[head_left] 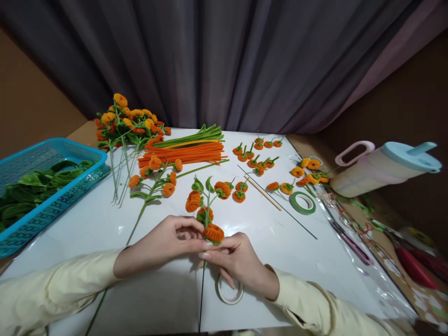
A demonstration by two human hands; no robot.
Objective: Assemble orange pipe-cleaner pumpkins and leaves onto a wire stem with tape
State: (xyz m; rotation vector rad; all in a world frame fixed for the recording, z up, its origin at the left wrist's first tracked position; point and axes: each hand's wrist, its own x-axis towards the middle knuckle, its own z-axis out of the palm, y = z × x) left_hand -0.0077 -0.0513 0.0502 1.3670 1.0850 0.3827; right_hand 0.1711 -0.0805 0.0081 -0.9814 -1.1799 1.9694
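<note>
My left hand (171, 240) pinches the stem of an orange chenille flower branch (214, 232) just under its lowest bloom. More orange blooms and small green leaves stand above on thin green stalks. My right hand (245, 263) is closed at the same spot, thumb and finger pressed on the stem from the right. A thin dark wire (201, 298) runs down from the fingers towards the table's front edge. Below my right fingers is a roll of pale tape (241, 295); whether a strip of it reaches the stem is hidden. Left of my hands lies another flower branch (150, 189).
A blue basket (75, 186) of green leaves stands left. Behind are a flower bunch (129, 119) and orange chenille stems (182, 154). To the right lie loose blooms (259, 165), a wooden stick (262, 192), green tape (294, 205), scissors (353, 245) and a lidded tumbler (371, 170).
</note>
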